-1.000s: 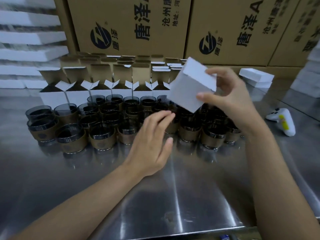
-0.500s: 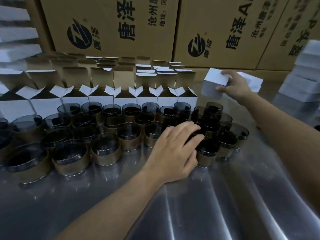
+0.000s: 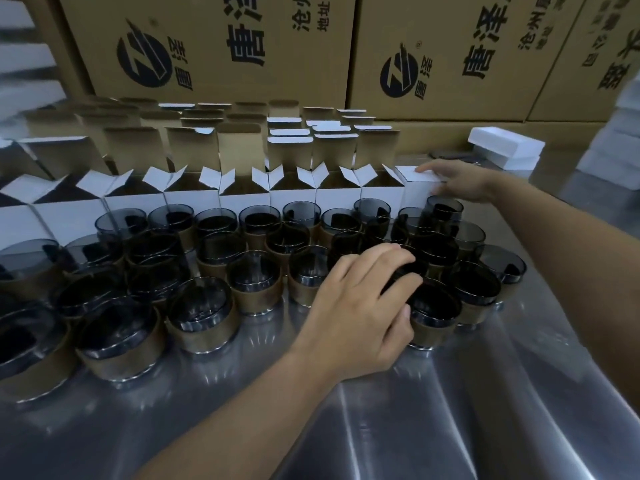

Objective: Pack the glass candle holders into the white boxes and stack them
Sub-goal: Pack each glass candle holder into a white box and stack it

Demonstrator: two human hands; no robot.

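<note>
Several smoked-glass candle holders point(image 3: 254, 282) with tan bands stand packed together on the steel table point(image 3: 415, 427). My left hand point(image 3: 360, 306) reaches over the right part of the group, its fingers curled over the rim of one holder point(image 3: 394, 293). Behind them runs a row of open white boxes point(image 3: 242, 199) with flaps up. At that row's right end stands a closed white box point(image 3: 414, 195). My right hand point(image 3: 457, 180) holds it, fingers on its lid and thumb at its side.
Large brown printed cartons point(image 3: 242, 46) wall off the back. More open boxes fill the rows behind the front one. Flat white boxes point(image 3: 505, 147) lie stacked at the back right, and blurred white stacks stand at both side edges.
My right hand carried the closed white box from mid-air down to the right end of the box row. My left hand moved right over the holders and curled onto one.
</note>
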